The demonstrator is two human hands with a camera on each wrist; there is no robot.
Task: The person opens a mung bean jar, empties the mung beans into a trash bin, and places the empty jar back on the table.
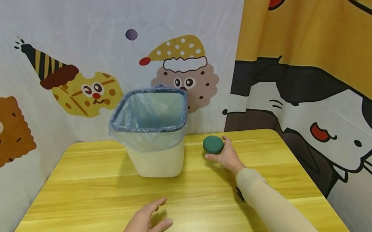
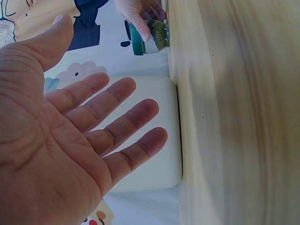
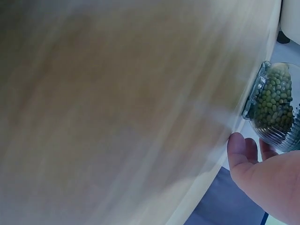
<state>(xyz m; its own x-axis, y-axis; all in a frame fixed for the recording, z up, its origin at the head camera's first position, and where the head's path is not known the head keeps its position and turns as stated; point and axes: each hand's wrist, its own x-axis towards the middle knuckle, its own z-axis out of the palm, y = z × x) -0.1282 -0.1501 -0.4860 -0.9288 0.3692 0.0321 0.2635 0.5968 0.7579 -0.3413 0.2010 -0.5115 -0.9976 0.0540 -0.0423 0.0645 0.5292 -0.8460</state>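
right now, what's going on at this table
A person's right hand grips a clear jar of small green beans, upright with its green lid on. Whether it is resting on the table or just lifted is hard to tell. The left hand is open and holds nothing. A pale bin with a plastic liner folded over its rim stands on the table, left of the jar.
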